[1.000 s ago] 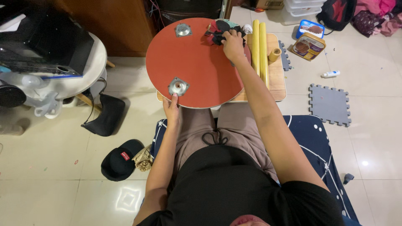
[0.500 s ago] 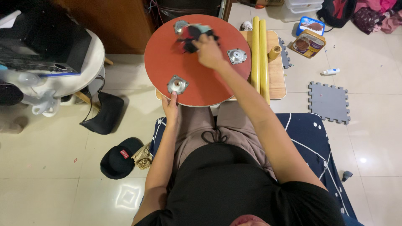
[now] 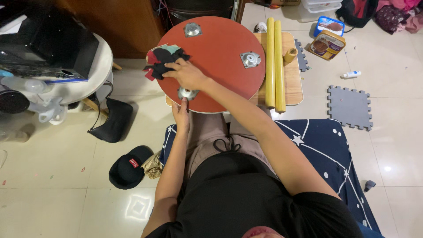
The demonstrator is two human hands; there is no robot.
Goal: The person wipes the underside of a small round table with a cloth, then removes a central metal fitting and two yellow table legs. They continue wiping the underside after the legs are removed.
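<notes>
red round tabletop (image 3: 220, 48), right hand (image 3: 188, 75) seemingly gripping cloth (image 3: 163, 61), left hand (image 3: 181, 117) grip unclear

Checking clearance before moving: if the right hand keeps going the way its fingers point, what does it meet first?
The right hand points left across the red round tabletop, already on the dark cloth; past that, probably the tabletop's edge, then open floor.

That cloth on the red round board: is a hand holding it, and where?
The right hand presses the dark cloth by its near edge, at the red board's left rim.
</notes>
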